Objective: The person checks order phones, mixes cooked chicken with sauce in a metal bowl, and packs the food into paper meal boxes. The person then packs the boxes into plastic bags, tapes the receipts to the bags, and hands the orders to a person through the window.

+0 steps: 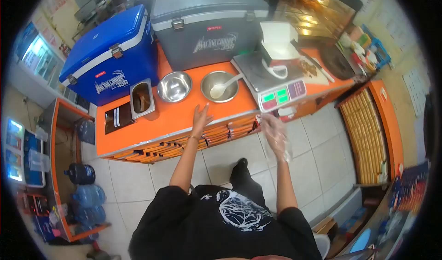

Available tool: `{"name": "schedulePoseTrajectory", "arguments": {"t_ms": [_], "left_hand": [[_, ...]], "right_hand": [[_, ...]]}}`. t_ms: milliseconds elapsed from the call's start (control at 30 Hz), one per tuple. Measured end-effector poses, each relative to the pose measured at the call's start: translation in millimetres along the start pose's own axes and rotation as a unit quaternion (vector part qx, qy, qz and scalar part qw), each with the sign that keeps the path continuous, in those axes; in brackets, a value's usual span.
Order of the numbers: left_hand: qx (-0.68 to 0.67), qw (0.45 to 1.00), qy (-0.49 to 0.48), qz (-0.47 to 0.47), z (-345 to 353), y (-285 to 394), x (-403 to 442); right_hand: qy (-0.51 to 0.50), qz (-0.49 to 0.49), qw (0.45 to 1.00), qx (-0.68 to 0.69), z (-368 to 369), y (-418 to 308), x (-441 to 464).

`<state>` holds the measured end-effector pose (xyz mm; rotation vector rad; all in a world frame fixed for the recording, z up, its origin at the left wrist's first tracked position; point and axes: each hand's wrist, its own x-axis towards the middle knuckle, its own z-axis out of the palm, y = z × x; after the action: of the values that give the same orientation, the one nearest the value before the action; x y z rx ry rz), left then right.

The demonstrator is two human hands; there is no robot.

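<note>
My left hand [201, 119] is bare and hangs at the counter's front edge, fingers spread, with nothing in it. Just beyond it stands a steel bowl [207, 81] with a white ladle [218, 91] resting inside, its handle leaning over the rim toward the scale. My right hand [275, 133] wears a loose clear plastic glove and is just in front of the digital scale [248, 69]; its fingers look loosely stretched, with nothing visible in them. An open white box [280, 51] sits on the scale, with a white loop-shaped object [275, 72] before it.
Left along the orange counter [179, 115] are another steel bowl [174, 87], a deep metal container [142, 100] and a dark packet [119, 117]. A blue cooler [110, 57] and a grey cooler [209, 25] stand behind. At right lies a cutting board [317, 76] with chopped food and a knife.
</note>
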<state>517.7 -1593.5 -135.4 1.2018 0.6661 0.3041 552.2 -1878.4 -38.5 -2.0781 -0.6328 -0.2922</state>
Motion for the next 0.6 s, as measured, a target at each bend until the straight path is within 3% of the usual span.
{"name": "schedulePoseTrajectory", "arguments": {"t_ms": [33,167,200,233,267,333,367,400,467,567,600], "left_hand": [[-0.023,0.999,0.025,0.017,25,7,16],[-0.031,0.977,0.212,0.008,29,27,63],[-0.045,0.965,0.257,-0.027,2,17,83],[-0.078,0.963,0.258,0.021,-22,6,99],[-0.111,0.958,0.254,0.069,-45,-5,116],[-0.163,0.947,0.24,0.136,-75,-9,148],[-0.163,0.946,0.241,0.144,-74,0,149],[-0.16,0.944,0.247,0.15,-74,7,147],[-0.149,0.939,0.264,0.162,-67,15,140],[-0.12,0.927,0.308,0.178,-47,26,102],[-0.114,0.924,0.326,0.165,-22,40,82]], "right_hand": [[-0.015,-0.061,0.996,-0.071,12,12,40],[-0.125,-0.09,0.988,0.011,75,14,146],[-0.174,-0.034,0.977,0.118,96,18,159],[-0.229,0.134,0.895,0.357,118,25,159],[-0.198,0.317,0.746,0.551,141,34,161],[-0.206,0.072,0.903,0.371,128,29,165],[-0.167,-0.172,0.97,0.026,97,8,167],[-0.154,-0.151,0.976,0.007,67,0,168],[-0.141,-0.061,0.979,0.137,17,4,176],[0.124,0.085,0.986,0.071,-61,73,189],[0.204,0.069,0.976,0.032,-84,115,201]]}}
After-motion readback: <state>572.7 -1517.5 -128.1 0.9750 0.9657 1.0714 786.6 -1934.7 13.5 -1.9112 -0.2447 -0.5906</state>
